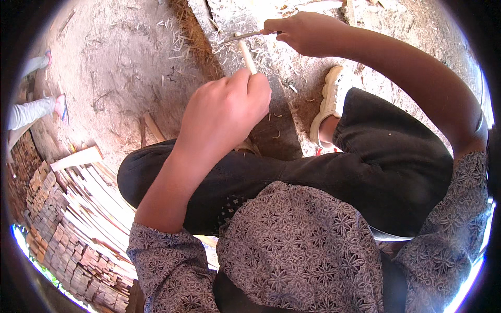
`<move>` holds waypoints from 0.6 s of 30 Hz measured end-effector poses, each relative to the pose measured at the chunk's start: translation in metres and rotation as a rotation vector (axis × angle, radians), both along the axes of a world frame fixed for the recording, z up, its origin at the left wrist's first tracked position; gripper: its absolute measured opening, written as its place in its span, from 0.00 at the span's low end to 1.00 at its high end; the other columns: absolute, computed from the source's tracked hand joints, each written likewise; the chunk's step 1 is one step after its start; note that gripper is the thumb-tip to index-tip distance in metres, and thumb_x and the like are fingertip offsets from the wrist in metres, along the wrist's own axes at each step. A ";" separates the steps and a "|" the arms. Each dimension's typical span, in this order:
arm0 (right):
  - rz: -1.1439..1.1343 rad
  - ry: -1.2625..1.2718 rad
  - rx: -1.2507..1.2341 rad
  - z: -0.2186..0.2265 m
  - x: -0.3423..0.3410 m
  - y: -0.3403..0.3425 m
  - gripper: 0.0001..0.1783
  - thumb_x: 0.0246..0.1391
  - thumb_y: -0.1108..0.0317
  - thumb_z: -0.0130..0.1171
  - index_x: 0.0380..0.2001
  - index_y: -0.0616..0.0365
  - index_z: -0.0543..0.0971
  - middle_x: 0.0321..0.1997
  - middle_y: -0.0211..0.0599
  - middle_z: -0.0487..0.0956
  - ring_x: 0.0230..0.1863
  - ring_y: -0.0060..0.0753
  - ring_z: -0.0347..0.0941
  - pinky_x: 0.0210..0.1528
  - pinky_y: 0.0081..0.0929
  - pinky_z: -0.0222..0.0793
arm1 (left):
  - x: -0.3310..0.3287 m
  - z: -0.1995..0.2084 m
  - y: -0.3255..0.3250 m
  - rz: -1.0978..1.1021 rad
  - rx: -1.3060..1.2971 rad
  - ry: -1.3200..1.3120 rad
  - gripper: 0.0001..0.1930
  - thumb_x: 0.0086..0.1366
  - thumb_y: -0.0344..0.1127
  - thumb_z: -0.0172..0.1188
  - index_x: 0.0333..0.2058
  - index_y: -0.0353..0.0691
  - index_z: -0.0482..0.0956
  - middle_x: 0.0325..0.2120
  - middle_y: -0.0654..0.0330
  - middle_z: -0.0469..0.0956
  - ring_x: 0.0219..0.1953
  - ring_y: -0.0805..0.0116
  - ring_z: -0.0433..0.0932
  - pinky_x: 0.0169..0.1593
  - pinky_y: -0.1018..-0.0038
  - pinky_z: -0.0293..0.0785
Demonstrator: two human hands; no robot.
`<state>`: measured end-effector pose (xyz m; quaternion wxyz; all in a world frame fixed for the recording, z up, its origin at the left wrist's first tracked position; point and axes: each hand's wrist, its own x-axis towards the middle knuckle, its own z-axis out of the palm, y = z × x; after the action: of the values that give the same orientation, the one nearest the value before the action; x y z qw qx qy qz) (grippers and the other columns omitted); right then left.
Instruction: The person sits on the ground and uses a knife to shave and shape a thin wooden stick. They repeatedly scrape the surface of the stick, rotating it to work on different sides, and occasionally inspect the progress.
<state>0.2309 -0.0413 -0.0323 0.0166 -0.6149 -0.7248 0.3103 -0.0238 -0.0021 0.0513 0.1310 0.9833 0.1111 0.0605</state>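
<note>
My left hand [229,104] is closed round a pale wooden stick [246,56], whose far end sticks out beyond the fist. Its lower end is hidden inside the hand. In my right hand [305,34] is a knife [242,36], gripped by a handle that the fingers mostly cover. The thin blade points left and lies across the stick near its tip; whether it touches the wood I cannot tell. Both hands are above a dark wooden plank [279,117] strewn with shavings.
Pale wood shavings [180,39] litter the dirt floor [109,68]. Stacked wooden strips [78,250] stand at the lower left. Another person's sandalled foot [61,108] is at the far left. My cream clog [329,99] rests right of the plank, my dark trouser legs [313,177] close below.
</note>
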 end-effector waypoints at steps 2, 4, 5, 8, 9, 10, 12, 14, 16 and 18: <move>-0.017 -0.024 -0.019 -0.005 0.000 0.008 0.17 0.70 0.63 0.54 0.60 0.43 0.73 0.33 0.48 0.84 0.34 0.54 0.83 0.36 0.51 0.74 | 0.001 0.003 0.001 0.004 0.000 -0.004 0.12 0.62 0.33 0.65 0.27 0.43 0.67 0.21 0.60 0.72 0.21 0.62 0.81 0.26 0.68 0.80; -0.080 -0.094 -0.032 -0.017 0.002 0.013 0.17 0.70 0.62 0.53 0.60 0.43 0.72 0.34 0.48 0.84 0.36 0.54 0.83 0.37 0.53 0.74 | 0.005 0.005 0.001 -0.001 0.000 -0.017 0.12 0.62 0.34 0.65 0.27 0.43 0.68 0.21 0.60 0.73 0.21 0.62 0.82 0.26 0.68 0.80; -0.063 -0.091 -0.007 -0.024 0.002 0.018 0.17 0.70 0.62 0.53 0.60 0.42 0.72 0.34 0.47 0.84 0.37 0.54 0.83 0.38 0.53 0.74 | 0.002 0.006 0.002 0.004 0.006 -0.006 0.12 0.62 0.34 0.65 0.27 0.43 0.69 0.21 0.60 0.73 0.22 0.62 0.82 0.26 0.68 0.80; -0.076 -0.087 0.057 -0.033 0.002 0.016 0.14 0.71 0.59 0.52 0.57 0.43 0.75 0.33 0.46 0.84 0.36 0.50 0.83 0.40 0.48 0.74 | -0.002 0.001 -0.001 0.010 0.003 0.004 0.11 0.62 0.34 0.65 0.28 0.43 0.70 0.21 0.59 0.75 0.23 0.61 0.83 0.27 0.67 0.81; -0.113 -0.042 0.022 -0.030 0.001 0.013 0.14 0.71 0.58 0.53 0.55 0.45 0.76 0.32 0.45 0.84 0.35 0.48 0.82 0.39 0.47 0.73 | -0.003 0.001 -0.001 0.020 -0.003 0.001 0.10 0.62 0.34 0.65 0.28 0.42 0.70 0.22 0.58 0.76 0.23 0.61 0.83 0.27 0.67 0.81; -0.149 0.003 -0.014 -0.025 0.001 0.009 0.13 0.71 0.57 0.53 0.53 0.46 0.77 0.31 0.44 0.83 0.34 0.46 0.82 0.39 0.45 0.73 | -0.004 0.001 -0.001 0.031 -0.009 -0.001 0.10 0.63 0.34 0.65 0.28 0.42 0.71 0.22 0.58 0.76 0.23 0.61 0.83 0.27 0.67 0.81; -0.186 0.051 -0.066 0.001 -0.006 0.002 0.13 0.71 0.56 0.54 0.50 0.48 0.78 0.29 0.43 0.82 0.31 0.42 0.81 0.37 0.43 0.72 | -0.005 0.002 -0.001 0.024 -0.026 -0.014 0.10 0.62 0.34 0.65 0.28 0.42 0.71 0.22 0.58 0.76 0.23 0.60 0.83 0.28 0.66 0.82; -0.197 0.060 -0.100 0.021 -0.013 -0.003 0.13 0.70 0.55 0.54 0.47 0.50 0.79 0.27 0.42 0.82 0.30 0.40 0.80 0.36 0.42 0.71 | -0.007 0.001 -0.002 0.006 -0.028 -0.021 0.10 0.61 0.33 0.64 0.28 0.41 0.71 0.23 0.58 0.76 0.23 0.60 0.83 0.28 0.66 0.82; -0.200 0.089 -0.082 0.016 -0.013 -0.004 0.15 0.70 0.53 0.54 0.47 0.51 0.78 0.27 0.42 0.81 0.28 0.39 0.80 0.34 0.42 0.71 | -0.007 -0.001 -0.002 -0.025 -0.010 -0.023 0.09 0.60 0.32 0.64 0.29 0.41 0.71 0.23 0.58 0.75 0.23 0.61 0.83 0.27 0.67 0.82; -0.171 0.097 -0.043 0.006 -0.007 -0.002 0.16 0.71 0.52 0.54 0.46 0.52 0.78 0.26 0.42 0.81 0.27 0.38 0.79 0.33 0.41 0.71 | -0.007 -0.005 -0.004 -0.037 0.024 0.003 0.08 0.58 0.31 0.63 0.28 0.41 0.71 0.23 0.58 0.75 0.23 0.62 0.83 0.27 0.68 0.81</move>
<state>0.2235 -0.0436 -0.0267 0.0649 -0.6590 -0.6611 0.3528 -0.0307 -0.0063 0.0459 0.1199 0.9868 0.0925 0.0578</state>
